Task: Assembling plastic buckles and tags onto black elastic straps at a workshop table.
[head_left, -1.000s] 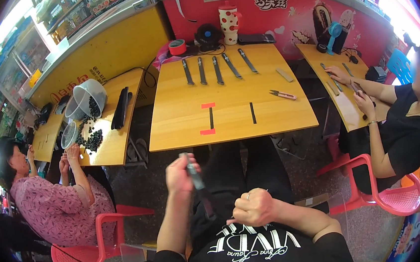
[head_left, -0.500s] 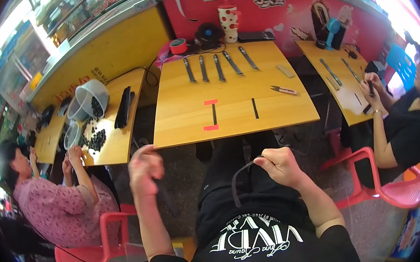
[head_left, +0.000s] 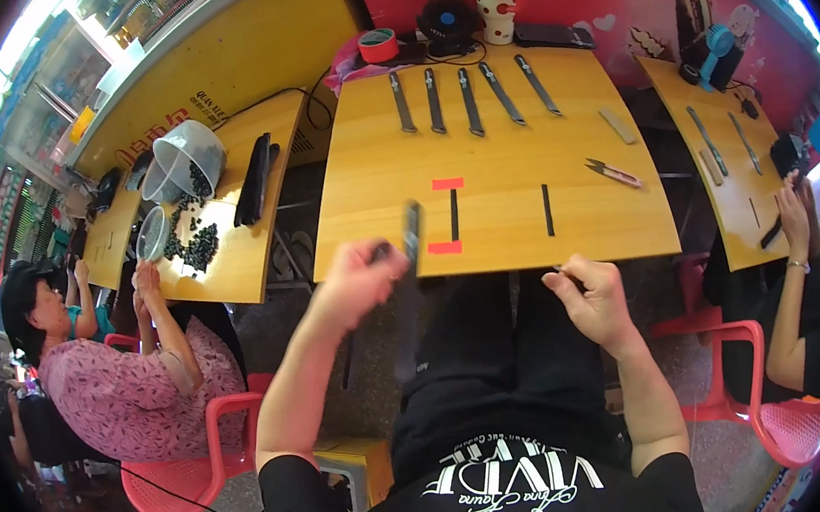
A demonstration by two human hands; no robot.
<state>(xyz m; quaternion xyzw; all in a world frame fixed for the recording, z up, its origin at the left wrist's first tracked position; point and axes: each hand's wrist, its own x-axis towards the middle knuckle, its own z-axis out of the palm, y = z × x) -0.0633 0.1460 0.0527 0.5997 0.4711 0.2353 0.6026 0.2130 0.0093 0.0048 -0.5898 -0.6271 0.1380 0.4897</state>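
Observation:
My left hand (head_left: 362, 282), partly smeared by motion, is closed at the front edge of the wooden table. A dark flat strap (head_left: 412, 266) hangs from it, blurred, its upper end over the tabletop. My right hand (head_left: 592, 300) is pinched shut just off the same edge; a tiny dark bit shows at its fingertips, too small to name. On the table ahead, a black line (head_left: 454, 215) runs between two red tape pieces (head_left: 448, 184), and a second black line (head_left: 548, 210) lies to its right. Several dark straps (head_left: 471, 102) lie in a row farther back.
Thread snips (head_left: 614, 172) and a beige flat piece (head_left: 617, 127) lie on the right of my table (head_left: 348, 213). Behind stand a red tape roll (head_left: 378, 46), a black fan (head_left: 448, 21) and a dotted tumbler (head_left: 497, 0). People work at side tables; black pieces (head_left: 197, 247) spill on the left one.
My left hand has moved right and up to the table edge with the strap. My right hand has moved right; the strap that curved from it no longer shows there. The view has shifted.

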